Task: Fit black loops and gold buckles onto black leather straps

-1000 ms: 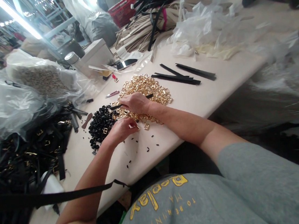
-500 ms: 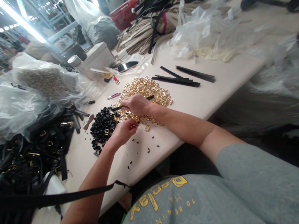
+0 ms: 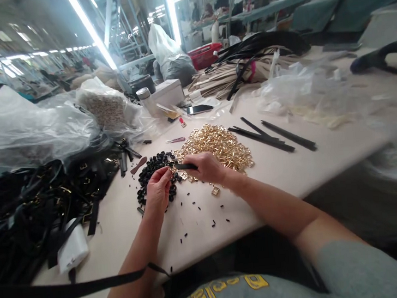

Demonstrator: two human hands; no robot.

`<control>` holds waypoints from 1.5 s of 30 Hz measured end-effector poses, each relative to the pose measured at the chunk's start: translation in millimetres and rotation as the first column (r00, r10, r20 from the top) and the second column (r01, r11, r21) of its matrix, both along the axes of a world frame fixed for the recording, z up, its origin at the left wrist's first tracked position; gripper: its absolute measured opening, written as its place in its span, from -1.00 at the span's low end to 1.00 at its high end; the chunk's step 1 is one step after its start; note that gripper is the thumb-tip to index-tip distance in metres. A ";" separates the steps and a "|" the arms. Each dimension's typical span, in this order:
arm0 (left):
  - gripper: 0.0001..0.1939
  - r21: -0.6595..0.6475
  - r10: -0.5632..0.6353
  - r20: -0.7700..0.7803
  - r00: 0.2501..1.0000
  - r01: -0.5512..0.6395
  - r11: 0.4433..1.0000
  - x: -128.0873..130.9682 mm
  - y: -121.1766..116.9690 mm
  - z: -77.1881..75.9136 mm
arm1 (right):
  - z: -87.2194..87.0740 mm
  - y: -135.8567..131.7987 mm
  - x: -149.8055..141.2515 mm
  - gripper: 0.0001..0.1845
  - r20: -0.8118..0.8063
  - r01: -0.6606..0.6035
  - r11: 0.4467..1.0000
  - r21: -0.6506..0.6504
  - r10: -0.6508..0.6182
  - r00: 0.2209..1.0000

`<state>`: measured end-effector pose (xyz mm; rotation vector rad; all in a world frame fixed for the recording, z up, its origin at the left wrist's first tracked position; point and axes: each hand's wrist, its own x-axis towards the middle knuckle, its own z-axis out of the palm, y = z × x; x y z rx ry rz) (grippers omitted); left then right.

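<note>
My left hand (image 3: 158, 188) pinches a small gold buckle (image 3: 173, 169) above the black pile. My right hand (image 3: 206, 168) is closed around a short black strap (image 3: 185, 167), whose end points left and meets the buckle. Whether the strap passes through the buckle is too small to tell. Under and beside my left hand lies a heap of small black loops (image 3: 152, 172). Behind my right hand spreads a heap of gold buckles (image 3: 219, 142). One loose buckle (image 3: 215, 191) lies apart, nearer to me.
Black strips (image 3: 270, 138) lie to the right. At left are a tangle of buckled black straps (image 3: 39, 200), a white power bank (image 3: 73, 245) and plastic bags (image 3: 32, 122). Small scissors (image 3: 176, 140), a phone (image 3: 199, 109) and a bottle (image 3: 145, 100) stand or lie farther back.
My hands have come together, bringing the strap's end to the buckle in my left hand. My right hand has turned the strap leftward. The camera view has tilted up.
</note>
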<state>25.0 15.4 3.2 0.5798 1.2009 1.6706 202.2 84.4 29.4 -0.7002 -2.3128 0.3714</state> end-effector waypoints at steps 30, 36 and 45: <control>-0.67 0.216 -0.030 0.029 0.999 0.023 0.976 29.8 -6.3 -2.5 | -16.5 -17.0 -27.8 -0.51 -0.426 -0.427 0.423 -0.800 0.102 0.899; -0.68 0.240 -0.038 0.000 0.999 0.037 0.970 29.1 -7.0 -4.7 | -14.8 -15.1 -27.5 -0.75 -0.462 -0.457 0.315 -0.832 0.064 0.885; -0.77 0.230 0.043 -0.494 0.868 0.083 0.970 14.4 -11.1 -0.3 | -9.3 -9.7 -20.7 -0.76 -0.008 -0.135 0.881 -0.454 0.147 0.989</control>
